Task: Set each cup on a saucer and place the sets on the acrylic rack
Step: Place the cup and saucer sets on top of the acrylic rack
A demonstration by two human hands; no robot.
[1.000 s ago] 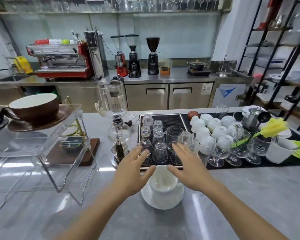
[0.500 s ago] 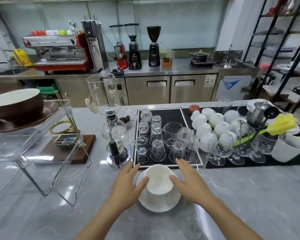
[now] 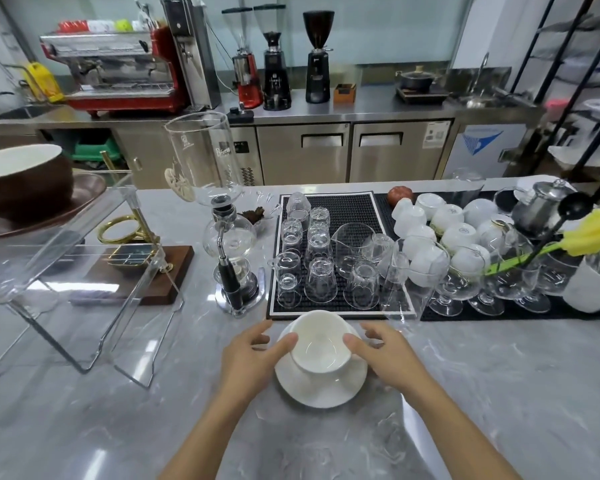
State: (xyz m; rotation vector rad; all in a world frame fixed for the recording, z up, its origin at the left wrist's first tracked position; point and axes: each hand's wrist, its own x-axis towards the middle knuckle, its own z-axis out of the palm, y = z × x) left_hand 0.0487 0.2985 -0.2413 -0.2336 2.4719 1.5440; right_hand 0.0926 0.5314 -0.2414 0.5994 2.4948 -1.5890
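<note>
A white cup (image 3: 321, 342) sits on a white saucer (image 3: 321, 382) on the grey marbled tabletop (image 3: 499, 393), just in front of the black bar mat (image 3: 347, 209). The left hand (image 3: 248, 358) is at the cup's left side, thumb tip against the cup's wall near the rim, the other fingers loosely spread toward the mat and holding nothing. The right hand (image 3: 387, 356) mirrors it on the right — thumb against the cup's wall, fingers lightly curled behind it, over the saucer's edge. Whether either hand really grips the saucer I cannot tell; both look relaxed rather than clenched.

To the left stands the clear acrylic rack (image 3: 84, 271) on its thin wire legs, and on its top shelf at the frame's left edge rests a brown cup (image 3: 25, 181) with a white inside, set on a brown saucer (image 3: 84, 192).

On the mat, upturned glasses (image 3: 321, 278) stand in rows beside a glass pitcher (image 3: 352, 247). Further right lies a cluster of upturned white cups (image 3: 440, 230), with stemmed glasses (image 3: 459, 282) in front of them and a steel teapot (image 3: 541, 206) behind. A siphon coffee maker (image 3: 222, 216) stands between rack and mat — and beside it a wooden board (image 3: 142, 282) carries a brass stand (image 3: 129, 230). On the back counter are a red espresso machine (image 3: 118, 71) and three grinders (image 3: 278, 60).
</note>
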